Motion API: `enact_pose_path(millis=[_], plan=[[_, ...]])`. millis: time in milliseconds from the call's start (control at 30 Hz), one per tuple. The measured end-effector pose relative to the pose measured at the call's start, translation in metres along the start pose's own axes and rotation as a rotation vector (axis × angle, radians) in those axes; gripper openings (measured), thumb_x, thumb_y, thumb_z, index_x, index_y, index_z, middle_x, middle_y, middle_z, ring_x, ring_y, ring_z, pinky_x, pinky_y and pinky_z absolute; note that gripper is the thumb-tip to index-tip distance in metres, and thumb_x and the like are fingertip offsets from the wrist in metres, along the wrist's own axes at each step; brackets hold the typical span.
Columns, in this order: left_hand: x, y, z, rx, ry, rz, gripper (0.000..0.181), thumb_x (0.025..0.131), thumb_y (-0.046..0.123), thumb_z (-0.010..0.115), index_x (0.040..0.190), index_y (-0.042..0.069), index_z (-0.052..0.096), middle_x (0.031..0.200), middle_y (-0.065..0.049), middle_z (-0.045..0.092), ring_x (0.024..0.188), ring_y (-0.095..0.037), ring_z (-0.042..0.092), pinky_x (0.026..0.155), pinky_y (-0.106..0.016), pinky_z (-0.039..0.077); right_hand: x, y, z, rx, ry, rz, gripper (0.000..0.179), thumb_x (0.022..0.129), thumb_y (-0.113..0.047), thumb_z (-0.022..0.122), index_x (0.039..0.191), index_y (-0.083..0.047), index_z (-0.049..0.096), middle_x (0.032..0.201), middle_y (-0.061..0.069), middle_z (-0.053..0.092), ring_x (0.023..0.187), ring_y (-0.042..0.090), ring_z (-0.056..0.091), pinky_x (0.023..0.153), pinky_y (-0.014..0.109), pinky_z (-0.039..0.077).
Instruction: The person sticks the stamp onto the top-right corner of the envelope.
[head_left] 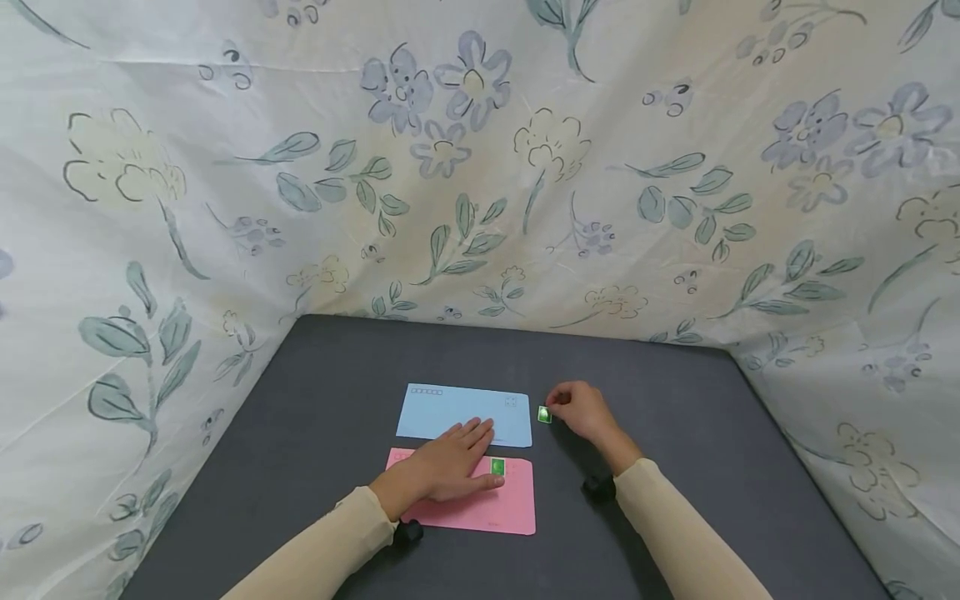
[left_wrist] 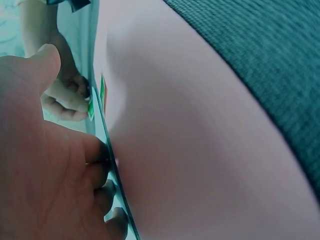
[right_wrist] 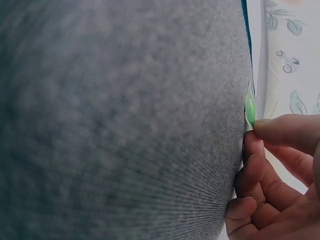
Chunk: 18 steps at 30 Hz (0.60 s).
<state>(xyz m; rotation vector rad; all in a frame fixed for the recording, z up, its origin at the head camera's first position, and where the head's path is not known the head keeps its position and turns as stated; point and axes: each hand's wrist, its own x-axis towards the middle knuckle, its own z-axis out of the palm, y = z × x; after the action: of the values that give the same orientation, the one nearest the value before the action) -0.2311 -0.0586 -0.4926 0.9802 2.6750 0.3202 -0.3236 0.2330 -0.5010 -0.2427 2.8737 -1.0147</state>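
Observation:
A light blue envelope [head_left: 450,408] lies on the dark table, with printed boxes at its top corners. Just below it is a pink envelope [head_left: 495,510] with a green stamp [head_left: 498,467] near its upper right. My left hand [head_left: 438,468] stretches across the pink envelope, its straight fingers resting on the blue one's lower edge. To the right of the blue envelope, my right hand [head_left: 585,408] pinches a second green stamp [right_wrist: 251,106] by its edge between thumb and finger. That stamp is slightly bent in the right wrist view.
The dark grey table [head_left: 337,358] reaches back to a hanging floral cloth [head_left: 465,208], which also covers both sides. A black wrist device [head_left: 408,532] sits under the left wrist, another black device [head_left: 598,489] under the right.

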Motion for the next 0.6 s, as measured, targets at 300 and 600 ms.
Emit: enact_pose_path(millis=[300, 600], plan=[[0.0016, -0.0013, -0.0010, 0.000, -0.002, 0.000, 0.091, 0.109, 0.070, 0.039, 0.171, 0.004, 0.030, 0.179, -0.009, 0.022, 0.165, -0.028, 0.019, 0.132, -0.044, 0.019, 0.0025, 0.0013, -0.0010, 0.008, -0.004, -0.001, 0.005, 0.099, -0.008, 0.078, 0.095, -0.009, 0.081, 0.090, 0.000, 0.072, 0.081, 0.020, 0.063, 0.072, 0.038, 0.055], [0.0032, -0.0019, -0.0023, -0.022, -0.009, 0.001, 0.091, 0.109, 0.070, 0.039, 0.171, 0.004, 0.031, 0.179, -0.009, 0.022, 0.165, -0.028, 0.019, 0.132, -0.044, 0.018, 0.0079, 0.0050, -0.0047, 0.026, -0.022, 0.016, 0.005, 0.098, -0.008, 0.079, 0.095, -0.010, 0.082, 0.094, 0.002, 0.075, 0.087, 0.022, 0.064, 0.078, 0.041, 0.056]])
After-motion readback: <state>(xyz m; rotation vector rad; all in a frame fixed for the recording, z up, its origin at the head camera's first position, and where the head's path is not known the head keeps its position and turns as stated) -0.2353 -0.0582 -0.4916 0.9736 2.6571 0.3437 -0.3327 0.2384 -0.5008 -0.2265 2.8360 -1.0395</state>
